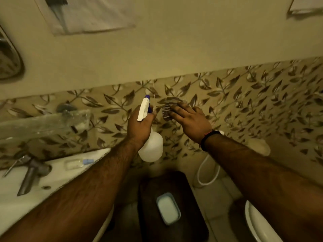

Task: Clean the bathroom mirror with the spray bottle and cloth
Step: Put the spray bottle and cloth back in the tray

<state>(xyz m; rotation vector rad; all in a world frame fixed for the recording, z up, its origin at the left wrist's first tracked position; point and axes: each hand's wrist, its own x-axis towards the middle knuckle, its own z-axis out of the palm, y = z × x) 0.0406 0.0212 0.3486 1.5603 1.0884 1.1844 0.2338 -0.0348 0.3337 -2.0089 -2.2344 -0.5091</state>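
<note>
My left hand (139, 124) grips a white spray bottle (151, 147) by its neck, with the white trigger head and blue nozzle pointing up at the leaf-patterned wall tiles. My right hand (189, 119) presses a small dark striped cloth (167, 111) flat against those tiles, just right of the nozzle. The fingers cover most of the cloth. An oval mirror (8, 58) shows partly at the far left edge, well away from both hands.
A white washbasin (57, 173) with a metal tap (29, 172) sits at lower left, under a glass shelf (43, 121). A dark mat with a blue tub (168, 208) lies below. A hose (208, 172) and toilet rim (253, 222) are at right. Towels hang above.
</note>
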